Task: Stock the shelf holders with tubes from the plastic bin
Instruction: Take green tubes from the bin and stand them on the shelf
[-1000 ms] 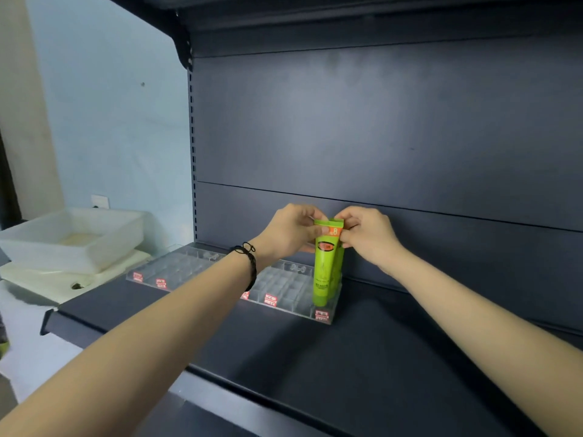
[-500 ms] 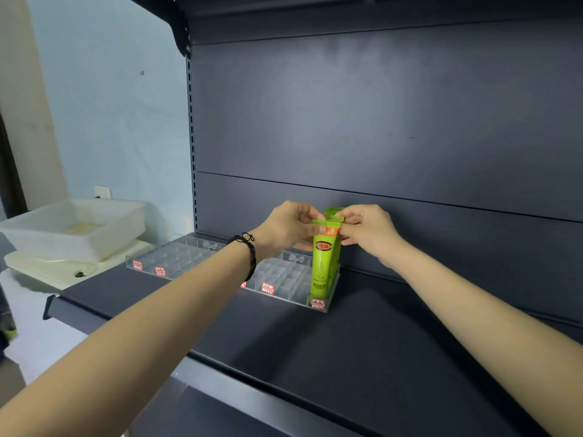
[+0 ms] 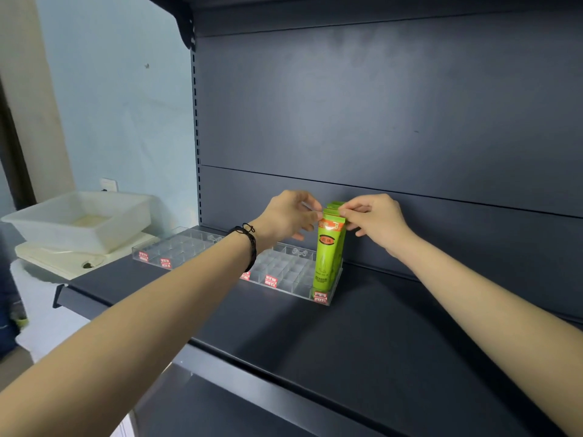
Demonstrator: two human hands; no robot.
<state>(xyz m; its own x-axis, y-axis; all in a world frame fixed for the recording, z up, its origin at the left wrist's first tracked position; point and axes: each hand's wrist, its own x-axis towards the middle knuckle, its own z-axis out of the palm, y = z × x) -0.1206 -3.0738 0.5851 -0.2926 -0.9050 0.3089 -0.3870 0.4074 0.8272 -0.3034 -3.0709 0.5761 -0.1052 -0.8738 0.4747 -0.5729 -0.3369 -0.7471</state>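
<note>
1. Shelf (image 3: 362,335) of dark metal runs from lower left to right, its front lip nearest the camera and its back panel (image 3: 378,105) rising straight behind; the whole stretch right of the holders lies bare, with open room between the two forearms.
2. Another shelf's underside hangs high above, leaving tall free space over the hands.
3. The shelf's left end stops just beside a white plastic bin (image 3: 82,219), which sits on a cream surface against the pale blue wall.
4. The bin's inside shows only a pale floor; I cannot tell whether any tubes lie in it.
5. Two clear gridded holders stand near the back panel: the left holder (image 3: 176,247) has its visible cells vacant, red price labels along its front edge.
6. The right holder (image 3: 290,275) carries green tubes (image 3: 328,250) upright in its rightmost column, one behind another, crimped ends up; its other cells look vacant.
7. The left hand (image 3: 287,216), with a black cord bracelet (image 3: 247,239) at the wrist, has fingertips drawn together at the left corner of the front tube's orange-banded top.
8. The right hand (image 3: 375,220) pinches thumb against forefinger on the tube tops from the right, remaining fingers curled.
9. Both hands hover well above the shelf, touching only the tubes.
</note>
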